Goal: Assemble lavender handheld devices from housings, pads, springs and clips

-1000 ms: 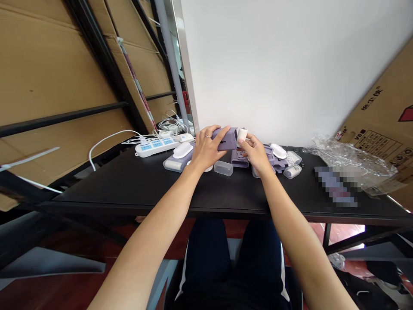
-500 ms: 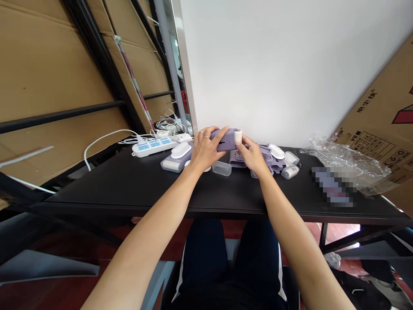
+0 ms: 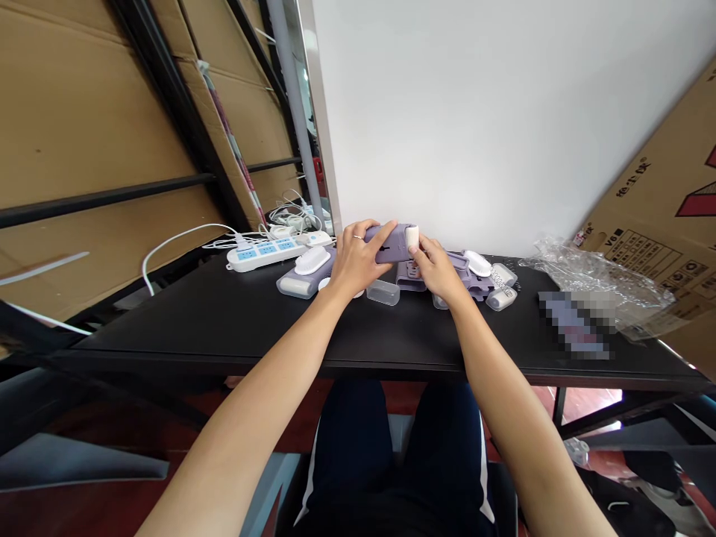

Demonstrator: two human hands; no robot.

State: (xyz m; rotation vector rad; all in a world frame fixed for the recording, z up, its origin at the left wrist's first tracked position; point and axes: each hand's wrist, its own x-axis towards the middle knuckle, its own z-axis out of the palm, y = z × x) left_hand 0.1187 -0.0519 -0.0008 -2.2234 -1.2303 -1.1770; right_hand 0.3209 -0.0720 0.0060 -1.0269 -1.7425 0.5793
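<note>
My left hand (image 3: pixel 356 257), wearing a ring, is wrapped round a purple plastic housing (image 3: pixel 396 245) with a dark slot in its face, held above the table. At the housing's right end my right hand (image 3: pixel 438 267) pinches a white ribbed knob (image 3: pixel 412 236). Beneath the hands lie a clear plastic cup (image 3: pixel 383 293) and another purple part (image 3: pixel 410 277) with openings. To the left rests a similar purple unit (image 3: pixel 302 283) with a white oval piece (image 3: pixel 312 260) on top. Fingertips behind the housing are hidden.
A white power strip (image 3: pixel 262 253) with cables sits at the left back of the black table (image 3: pixel 224 321). Purple and white parts (image 3: pixel 475 280) and a small clear cup (image 3: pixel 501 297) lie right of my hands. Crumpled clear plastic (image 3: pixel 604 276) leans by a cardboard box (image 3: pixel 649 216).
Both hands keep their hold on the housing and its knob, with barely any movement. The whole view has shifted slightly.
</note>
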